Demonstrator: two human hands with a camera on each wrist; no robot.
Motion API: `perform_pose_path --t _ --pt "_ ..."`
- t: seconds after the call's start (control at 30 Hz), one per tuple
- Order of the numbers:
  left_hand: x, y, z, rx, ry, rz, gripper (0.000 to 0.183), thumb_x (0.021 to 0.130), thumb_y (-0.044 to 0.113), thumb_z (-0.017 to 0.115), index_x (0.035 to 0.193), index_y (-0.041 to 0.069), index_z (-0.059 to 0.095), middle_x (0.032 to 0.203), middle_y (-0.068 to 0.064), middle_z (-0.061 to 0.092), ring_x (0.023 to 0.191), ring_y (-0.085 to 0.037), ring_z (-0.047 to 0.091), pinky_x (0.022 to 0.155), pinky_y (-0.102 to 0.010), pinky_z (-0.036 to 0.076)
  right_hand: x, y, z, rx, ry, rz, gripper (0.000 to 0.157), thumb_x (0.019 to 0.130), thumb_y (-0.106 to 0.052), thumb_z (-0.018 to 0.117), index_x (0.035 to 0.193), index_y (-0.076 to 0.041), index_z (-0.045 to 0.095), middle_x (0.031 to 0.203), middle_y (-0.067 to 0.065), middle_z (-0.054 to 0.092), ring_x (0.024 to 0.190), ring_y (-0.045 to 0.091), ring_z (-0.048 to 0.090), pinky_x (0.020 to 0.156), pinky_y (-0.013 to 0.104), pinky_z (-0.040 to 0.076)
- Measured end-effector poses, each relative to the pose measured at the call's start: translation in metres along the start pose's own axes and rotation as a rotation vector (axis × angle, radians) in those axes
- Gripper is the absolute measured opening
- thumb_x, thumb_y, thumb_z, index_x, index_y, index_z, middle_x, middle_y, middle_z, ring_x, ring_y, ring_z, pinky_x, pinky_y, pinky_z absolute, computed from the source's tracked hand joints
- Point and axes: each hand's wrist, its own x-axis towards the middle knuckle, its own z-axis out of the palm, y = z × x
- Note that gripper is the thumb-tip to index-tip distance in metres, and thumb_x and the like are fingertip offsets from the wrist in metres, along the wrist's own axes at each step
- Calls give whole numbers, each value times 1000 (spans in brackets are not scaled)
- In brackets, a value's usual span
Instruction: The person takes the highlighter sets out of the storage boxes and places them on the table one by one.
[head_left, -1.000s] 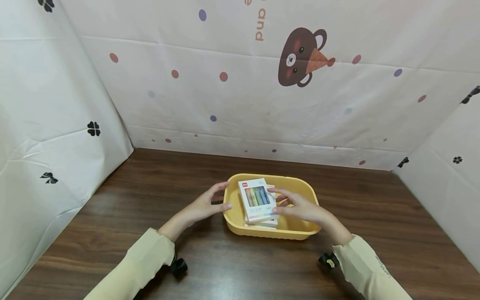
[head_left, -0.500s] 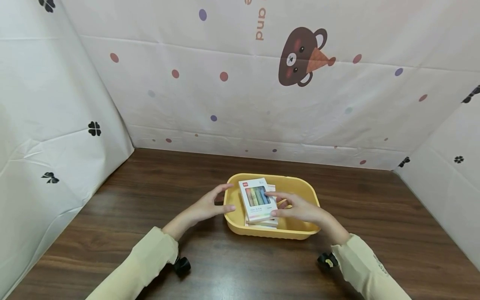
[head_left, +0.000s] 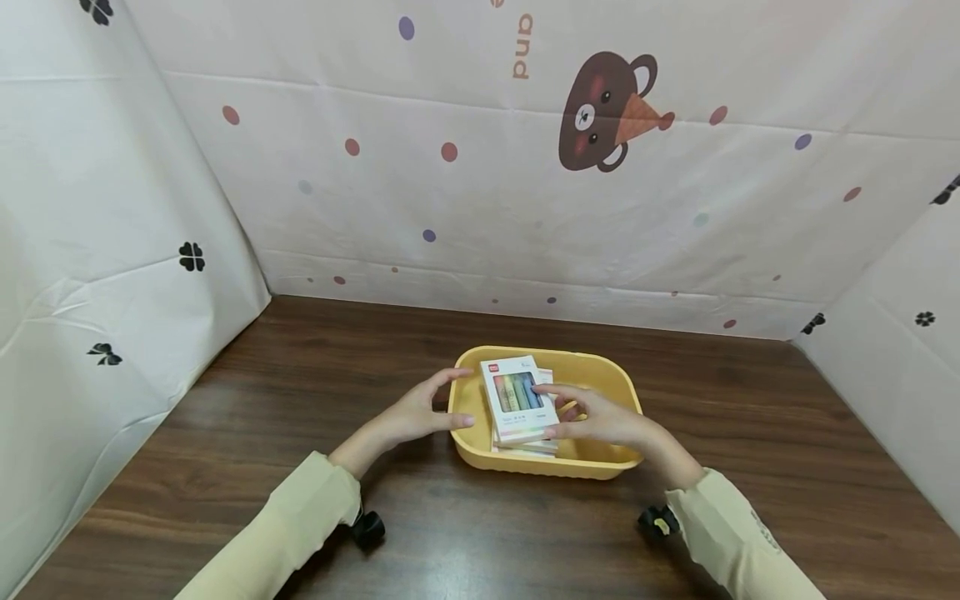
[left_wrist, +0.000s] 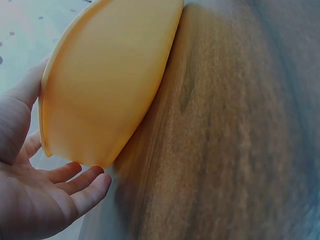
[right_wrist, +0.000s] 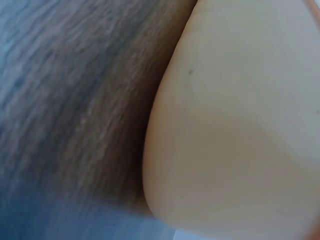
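Observation:
A yellow plastic basket [head_left: 600, 467] sits on the table. In it, a white box with coloured sticks [head_left: 517, 392] behind its window lies slightly slanted on other white boxes [head_left: 528, 447]. My left hand [head_left: 411, 412] is at the basket's left end, thumb and index finger reaching over the rim. In the left wrist view, the other fingers [left_wrist: 90, 192] of that hand lie loosely bent beside the outer end wall. My right hand [head_left: 600, 417] holds the top box by its right edge, index finger across the window, thumb by the lower corner; its remaining fingers are partly hidden.
Dark wood-grain table [head_left: 337, 358] surrounds the basket. A white patterned sheet [head_left: 337, 183] hangs behind it and along both sides. Black wrist devices [head_left: 367, 529] hang beneath both cuffs. The right wrist view mostly shows a pale sleeve [right_wrist: 225, 125].
My left hand has shifted slightly right, its thumb and index finger now farther over the basket rim. My right index finger has slid a little farther onto the top box. The boxes have hardly moved.

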Motion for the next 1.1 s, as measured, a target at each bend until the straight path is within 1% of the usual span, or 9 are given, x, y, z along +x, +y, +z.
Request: perform_pose_path --t 0.13,0.3,0.43,0.57,0.7,0.93,1.1 --pt "1 0 1 0 6 1 67 78 25 73 136 20 40 144 -14 32 132 -36 24 102 -58 21 -3 -1 -1 15 -2 19 68 81 -26 69 135 0 38 109 19 53 93 27 55 78 36 45" --pt "2 -1 1 -11 4 -12 69 78 18 72 137 14 38 144 -18 30 133 -38 22 103 -58 20 -7 -1 -2 46 0 55 69 80 -28 69 136 -1 38 111 19 51 96 27 53 80 36 45" --pt "2 -1 1 -12 7 -5 70 77 20 73 137 14 39 143 -16 31 133 -37 23 103 -57 21 -10 0 -2 65 15 82 68 80 -27 70 135 -1 39 111 18 52 96 27 54 81 35 46" --pt "1 -1 1 -9 15 -4 70 75 26 75 135 18 41 143 -13 34 130 -36 28 102 -55 25 -11 -1 -2 75 38 83 67 78 -24 72 132 1 41 109 19 54 93 26 56 77 31 47" --pt "2 -1 1 -15 24 -4 70 73 29 76 134 18 43 141 -12 36 127 -37 33 100 -54 28 -9 -5 -1 101 65 96 68 74 -20 76 128 2 42 104 18 55 88 24 57 73 30 48" --pt "2 2 1 -5 24 14 70 73 29 77 133 16 44 140 -11 38 129 -34 31 102 -54 26 -5 -8 0 129 119 143 68 66 -11 81 123 3 45 89 13 51 74 19 51 62 24 45" --pt "2 3 1 12 34 12 69 71 30 78 131 16 46 139 -10 40 127 -33 33 101 -53 27 -5 -8 0 144 136 144 69 65 -8 81 123 4 46 87 12 50 72 19 51 60 23 44"
